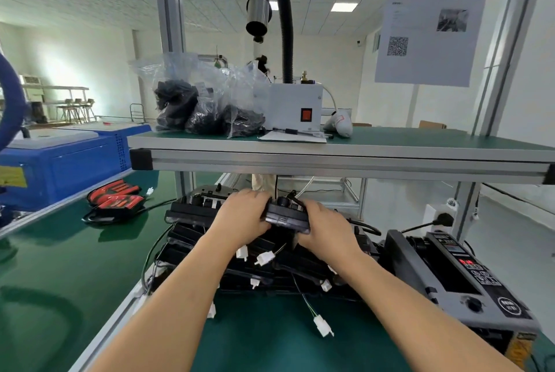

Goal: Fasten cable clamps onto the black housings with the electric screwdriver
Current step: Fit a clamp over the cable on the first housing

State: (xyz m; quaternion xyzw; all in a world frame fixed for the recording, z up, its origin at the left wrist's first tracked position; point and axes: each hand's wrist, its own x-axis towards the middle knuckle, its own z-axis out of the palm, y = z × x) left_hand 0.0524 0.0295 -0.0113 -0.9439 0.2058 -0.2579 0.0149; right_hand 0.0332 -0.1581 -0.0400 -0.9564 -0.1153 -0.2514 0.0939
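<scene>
Near edge of green counter [270, 347] is open, only a loose white connector [322, 325] on wires lies there. Stack of black housings [264, 274] fills the middle, wires trailing off its left side. Shelf [330, 158] sits low over the stack, so headroom is tight. Left grip [240, 218] and right grip [327, 230] hold the top housing [286, 217] in that gap. Grey machine [459, 275] blocks the right side. Shelf post [183, 184] stands back left. Second counter [60, 266] at left is open up to the red tool case [117, 199].
</scene>
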